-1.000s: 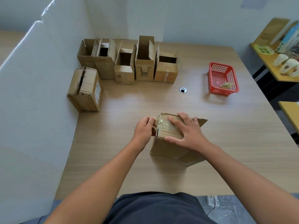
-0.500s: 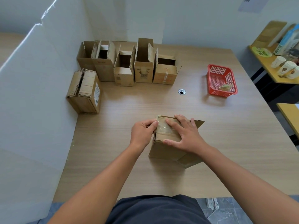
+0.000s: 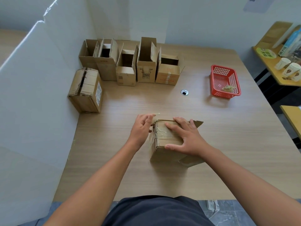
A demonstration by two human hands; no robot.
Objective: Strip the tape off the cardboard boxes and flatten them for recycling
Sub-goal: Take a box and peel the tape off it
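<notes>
Near edge of the table (image 3: 228,144): right hand (image 3: 184,137) lies spread flat atop the box (image 3: 164,144), left hand (image 3: 141,128) pinches clear tape (image 3: 155,115) at its far-left corner. Farther back, open boxes (image 3: 130,62), their print unreadable.

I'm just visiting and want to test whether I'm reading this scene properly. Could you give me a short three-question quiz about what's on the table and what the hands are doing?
1. True or false: the right hand lies flat on top of the box being worked on.
2. What does the left hand pinch?
A. a strip of clear tape
B. a paper cup
C. the basket rim
3. Fill in: the red basket on the table holds a small wad of crumpled ____.

Key:
1. True; the palm and fingers press down on the box.
2. A; the tape is lifted at the box's far left corner.
3. Tape, as far as it can be made out.
</notes>
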